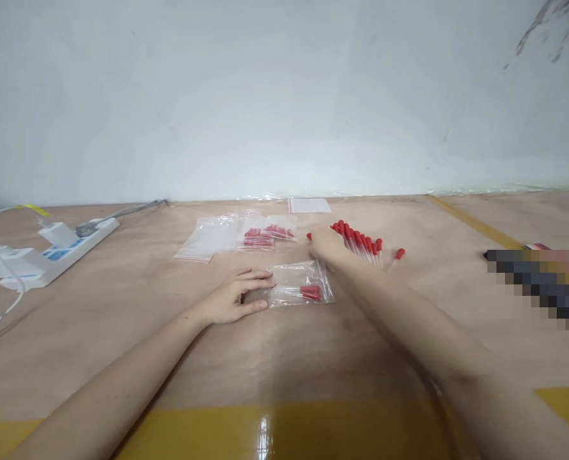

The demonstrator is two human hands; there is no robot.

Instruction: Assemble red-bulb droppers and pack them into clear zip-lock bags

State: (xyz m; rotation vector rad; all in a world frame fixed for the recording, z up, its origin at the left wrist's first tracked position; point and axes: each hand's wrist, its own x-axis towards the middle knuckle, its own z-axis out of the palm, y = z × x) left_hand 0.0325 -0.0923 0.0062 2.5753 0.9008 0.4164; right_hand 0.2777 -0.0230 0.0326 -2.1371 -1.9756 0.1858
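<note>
A clear zip bag [289, 276] lies flat in front of me with red-bulbed droppers [310, 292] inside, their bulbs toward its right end. My left hand [241, 296] rests at the bag's left end, fingers stretched out and fingertips on its edge. Above the bag's right end, my right hand [327, 244] is closed, and the red bulb of a dropper [309, 236] pokes out at its left side; the rest of that dropper is hidden. Just right of this hand lies a row of loose droppers [358, 237], partly covered by it. One dropper [399, 254] lies apart, farther right.
Behind my left hand lie flat empty zip bags [205, 236] and filled bags [258, 236] with red bulbs. A white card-like stack [309, 205] sits near the wall. At left is a power strip [68, 252] with plugs and cables. A pixelated dark patch [538, 281] is at right.
</note>
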